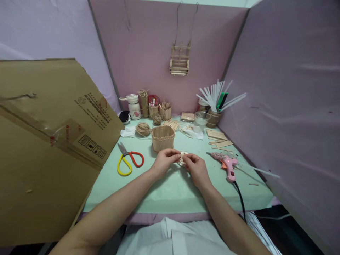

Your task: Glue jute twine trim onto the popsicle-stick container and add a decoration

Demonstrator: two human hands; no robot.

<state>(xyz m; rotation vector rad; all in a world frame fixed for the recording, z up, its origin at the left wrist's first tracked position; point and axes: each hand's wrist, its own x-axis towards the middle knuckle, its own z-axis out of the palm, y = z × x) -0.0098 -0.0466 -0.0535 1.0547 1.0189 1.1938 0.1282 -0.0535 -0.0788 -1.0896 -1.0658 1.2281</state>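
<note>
- Cardboard sheet (47, 141): leans at the far left edge of the surface (170, 191), clear of the work area.
- Scissors (129, 159): lie flat on the surface, left of the hands, blades closed.
- Twine ball (143, 129): rests behind the scissors, near a white flask (133, 106) and small pots (159, 111) that hold sticks and pens.
- Stick basket (163, 138): stands upright just behind the hands; its contents cannot be seen.
- Left hand (164, 161): fingers closed on the left side of a small pale piece (182, 158), pinching it.
- Small pale piece: held between both hands, low over the surface in front of the basket; a two-sided pinch probably steadies it for fine work.
- Right hand (195, 168): fingers closed on the right side of the same piece.
- Clear cup (202, 120): stands behind; contents cannot be made out.
- Brown pot (214, 118): holds white glue sticks (217, 94), fanned upward.
- Flat sticks (217, 138): lie loose on the surface.
- Glue gun (227, 164): lies on its side just right of the right hand, cord trailing off the front edge.
</note>
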